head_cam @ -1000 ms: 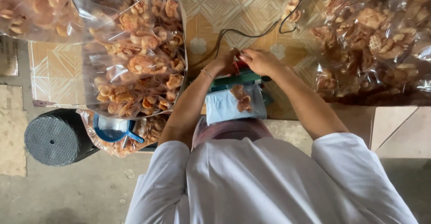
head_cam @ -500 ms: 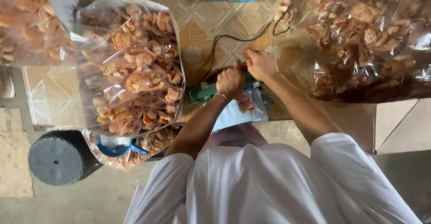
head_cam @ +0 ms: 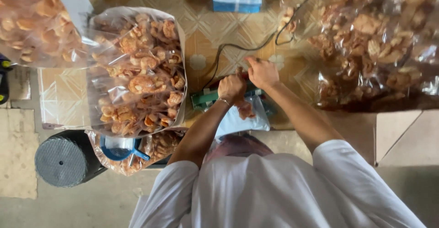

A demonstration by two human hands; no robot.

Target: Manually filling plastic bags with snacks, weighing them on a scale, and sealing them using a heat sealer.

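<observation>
both hands meet over a green heat sealer (head_cam: 206,96) on the patterned worktop (head_cam: 64,95). left hand (head_cam: 231,87) is a closed fist pressing down on the sealer's bar. right hand (head_cam: 262,72), just beyond the sealer and almost touching the left, has its fingers curled shut on something small that cannot be made out. the sealer lies with its long axis running left to right, tilted slightly, its free end pointing left. a small clear bag (head_cam: 242,116) with a few orange crackers sits on the near side of the sealer, its mouth pointing away from the person into the bar and its long axis crossing the sealer's. a black cord (head_cam: 238,47) runs away from the sealer. left of the sealer lies a large bag of crackers (head_cam: 137,72); right of it another big bag (head_cam: 375,40).
</observation>
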